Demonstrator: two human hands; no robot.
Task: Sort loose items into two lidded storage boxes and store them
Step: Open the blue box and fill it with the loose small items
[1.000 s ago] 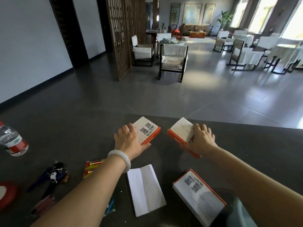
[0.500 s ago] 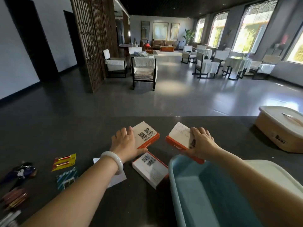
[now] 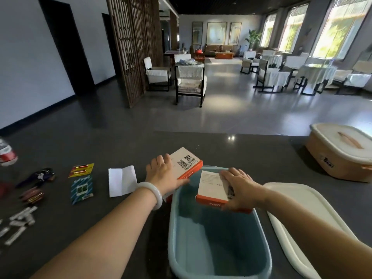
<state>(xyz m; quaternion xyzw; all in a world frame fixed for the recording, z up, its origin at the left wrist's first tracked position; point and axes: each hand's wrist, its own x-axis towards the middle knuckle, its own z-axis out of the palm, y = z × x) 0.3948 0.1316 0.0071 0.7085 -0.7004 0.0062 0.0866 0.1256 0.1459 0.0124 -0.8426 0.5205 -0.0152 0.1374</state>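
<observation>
At 6 o'clock on the bench (image 3: 251,156): open blue storage box (image 3: 217,248), its white lid (image 3: 302,216) laid flat just beside it at 3 o'clock, presumably to keep the mouth free for loading.

Right hand (image 3: 239,188): grip clamped on an orange-and-white carton (image 3: 211,187), fingers across the top face, thumb at the near edge. The carton is held roughly level over the box's far end, directly under the grip, not yet released.

Left hand (image 3: 163,174): grip curled round a QR-code carton (image 3: 187,161) at 11 o'clock of the box, by the far-left rim; lifted or resting, cannot tell. Judged next to go in.

Tan lidded box (image 3: 342,158) at 2 o'clock, closed, well apart. Battery pack (image 3: 81,170) and folded paper (image 3: 121,181) wait at 9 o'clock.
</observation>
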